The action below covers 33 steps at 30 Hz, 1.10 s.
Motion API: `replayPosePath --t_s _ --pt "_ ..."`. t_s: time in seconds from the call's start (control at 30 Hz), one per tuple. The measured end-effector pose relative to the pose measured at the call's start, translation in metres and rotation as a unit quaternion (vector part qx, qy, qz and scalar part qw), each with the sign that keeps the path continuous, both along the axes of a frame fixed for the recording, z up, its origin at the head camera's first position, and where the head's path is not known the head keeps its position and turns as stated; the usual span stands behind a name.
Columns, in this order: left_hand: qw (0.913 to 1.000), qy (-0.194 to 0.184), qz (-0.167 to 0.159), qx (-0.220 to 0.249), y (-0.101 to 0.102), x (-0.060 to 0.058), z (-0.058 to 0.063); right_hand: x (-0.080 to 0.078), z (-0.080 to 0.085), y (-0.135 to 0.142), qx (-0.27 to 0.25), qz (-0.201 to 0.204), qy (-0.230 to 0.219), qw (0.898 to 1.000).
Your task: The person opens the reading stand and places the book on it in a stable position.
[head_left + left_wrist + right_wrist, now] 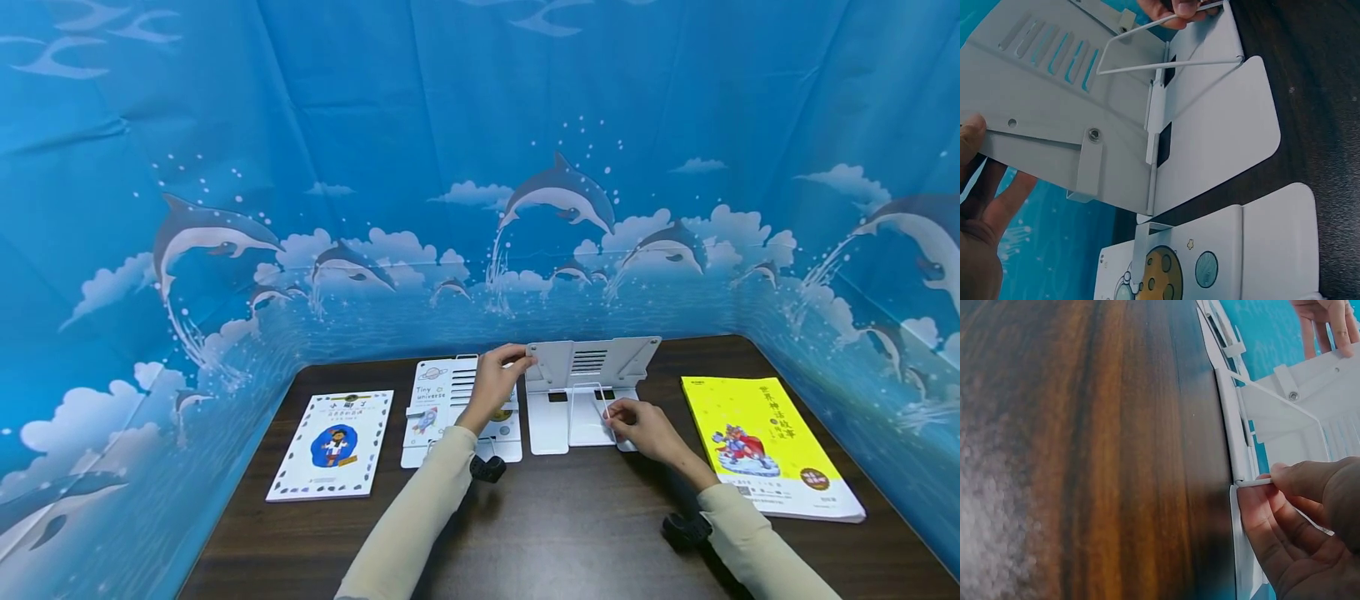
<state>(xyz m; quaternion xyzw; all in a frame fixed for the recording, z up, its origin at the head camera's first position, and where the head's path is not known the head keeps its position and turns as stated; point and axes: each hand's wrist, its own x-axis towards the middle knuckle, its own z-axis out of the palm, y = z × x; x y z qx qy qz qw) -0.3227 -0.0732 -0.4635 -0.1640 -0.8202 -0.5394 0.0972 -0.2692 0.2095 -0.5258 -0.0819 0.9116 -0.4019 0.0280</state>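
A white folding book stand (555, 367) is opened out on the table, its slotted panel raised and its base plate (548, 427) lying flat. My left hand (493, 383) holds the raised panel by its upper left corner, thumb on one face and fingers on the other. In the left wrist view, a white wire support (1172, 65) angles up from the base in front of the slots. The right hand (647, 429) pinches one side of this wire between thumb and fingers, low down near the base.
Just left is a second white book stand (427, 400) printed with planets and a rocket, partly behind the left arm. A white book (367, 454) lies farther left, a yellow book (742, 408) at the right. A blue dolphin curtain (420, 317) surrounds the dark wooden table (547, 533).
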Motion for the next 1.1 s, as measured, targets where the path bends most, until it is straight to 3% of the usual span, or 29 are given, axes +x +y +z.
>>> replayPosePath --t_s 0.77,1.1 --pt "0.9992 0.025 -0.029 0.015 -0.003 0.017 -0.014 0.002 -0.002 -0.001 -0.009 -0.008 -0.012 1.0" --pt "0.9989 0.028 -0.03 0.025 -0.004 0.015 -0.016 0.001 0.0 -0.001 -0.017 -0.003 -0.007 1.0"
